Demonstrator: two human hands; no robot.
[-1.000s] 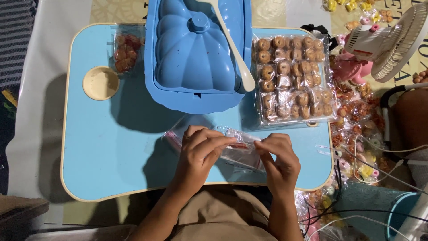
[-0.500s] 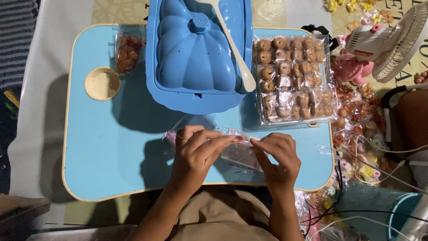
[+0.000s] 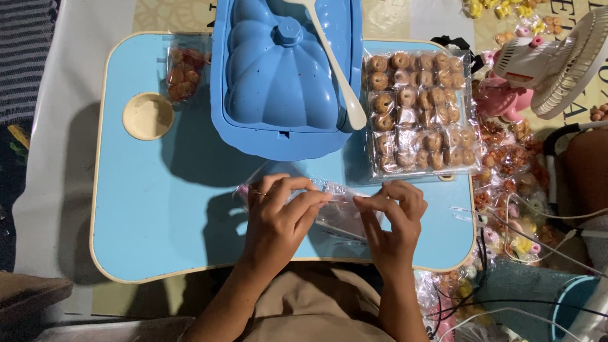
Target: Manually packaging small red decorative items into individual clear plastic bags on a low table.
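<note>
we find both hands working over the near edge of a light blue lap table [image 3: 158, 221]. the left hand [image 3: 278, 218] lies with fingers curled down onto a small clear plastic bag [image 3: 339, 212], thumb and forefinger pinched on its upper edge. the right hand [image 3: 392, 221] meets it from the other side, fingertips [image 3: 364, 201] closed on the same edge, so the two pinches sit almost touching. the bag rests flat on the table, partly hidden under both hands (its contents cannot be made out).

behind the hands stands a blue lidded dish [image 3: 285, 69] with a pumpkin-shaped lid, and a white spoon [image 3: 335, 69] lies across its right side. just to the right of the dish we note a clear tray of small round brown cookies [image 3: 418, 114]. at the far left corner sits a small packet of reddish sweets [image 3: 183, 73], near a round cream cup recess [image 3: 147, 116]. a white fan [image 3: 563, 60] stands off the table at right, above scattered wrapped sweets [image 3: 513, 158].
</note>
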